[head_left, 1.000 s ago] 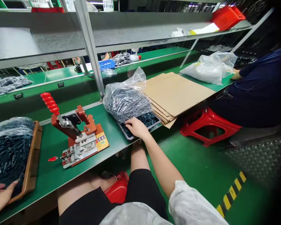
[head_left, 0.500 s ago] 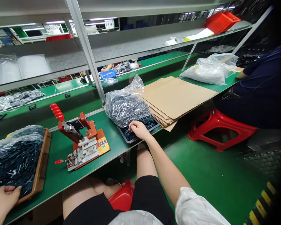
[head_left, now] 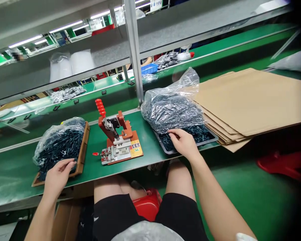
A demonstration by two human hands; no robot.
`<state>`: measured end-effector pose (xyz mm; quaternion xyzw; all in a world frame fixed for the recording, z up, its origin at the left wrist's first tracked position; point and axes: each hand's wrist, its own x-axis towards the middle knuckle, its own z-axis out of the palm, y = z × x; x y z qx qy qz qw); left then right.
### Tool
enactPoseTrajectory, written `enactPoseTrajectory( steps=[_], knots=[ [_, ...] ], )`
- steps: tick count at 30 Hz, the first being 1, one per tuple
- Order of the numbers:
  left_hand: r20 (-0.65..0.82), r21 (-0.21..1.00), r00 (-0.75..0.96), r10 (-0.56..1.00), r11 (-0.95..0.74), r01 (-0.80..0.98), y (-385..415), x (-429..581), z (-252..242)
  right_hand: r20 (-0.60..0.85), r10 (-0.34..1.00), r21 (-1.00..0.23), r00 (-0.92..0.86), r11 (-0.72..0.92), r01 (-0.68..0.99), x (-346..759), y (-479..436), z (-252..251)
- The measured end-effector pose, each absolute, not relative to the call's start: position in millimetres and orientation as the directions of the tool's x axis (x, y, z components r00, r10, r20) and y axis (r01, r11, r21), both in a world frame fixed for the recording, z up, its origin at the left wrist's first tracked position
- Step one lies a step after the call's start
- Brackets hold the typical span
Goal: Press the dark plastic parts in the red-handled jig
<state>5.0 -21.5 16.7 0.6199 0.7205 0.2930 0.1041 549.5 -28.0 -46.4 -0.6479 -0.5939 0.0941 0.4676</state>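
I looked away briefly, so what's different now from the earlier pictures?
The view has swung left: the co-worker is out of frame, and more of the brown tray shows. No grasp or release can be made out. The left hand stays at that tray, the right hand at the black tray; the red-handled fixture stands unchanged.

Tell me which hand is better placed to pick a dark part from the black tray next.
Your right hand, most likely: it is right at the black tray, by the dark parts. Your left hand is at the brown tray, with the red-handled clamp standing between.
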Motion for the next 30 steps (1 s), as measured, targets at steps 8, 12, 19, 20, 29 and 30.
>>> enactPoseTrajectory(
  steps=[8,12,19,20,29,30],
  knots=[
    [0.034,0.797,-0.067,0.997,0.014,0.604,-9.8,122.2,0.3,0.435,0.849,-0.735,0.299,0.144,0.662,547.7,-26.9,-50.0],
    [0.147,0.63,0.114,0.983,-0.182,0.755,12.0,154.9,-10.3,0.378,0.871,-0.774,0.314,0.112,0.623,547.5,-29.1,-47.4],
    [0.163,0.406,0.371,0.914,-0.405,0.819,37.5,183.8,-30.2,0.41,0.846,-0.772,0.341,0.122,0.624,548.8,-28.5,-50.0],
    [0.153,0.392,0.374,0.915,-0.404,0.826,39.3,185.8,-32.8,0.404,0.847,-0.779,0.346,0.12,0.616,548.8,-28.4,-50.5],
    [-0.033,0.373,0.344,0.939,-0.308,0.875,48.8,189.4,-30.3,0.353,0.852,-0.831,0.385,0.097,0.547,547.5,-28.2,-50.5],
    [-0.029,0.365,0.332,0.943,-0.299,0.882,48.9,191.1,-30.3,0.365,0.847,-0.824,0.386,0.101,0.557,548.4,-28.4,-50.6]
  ],
)
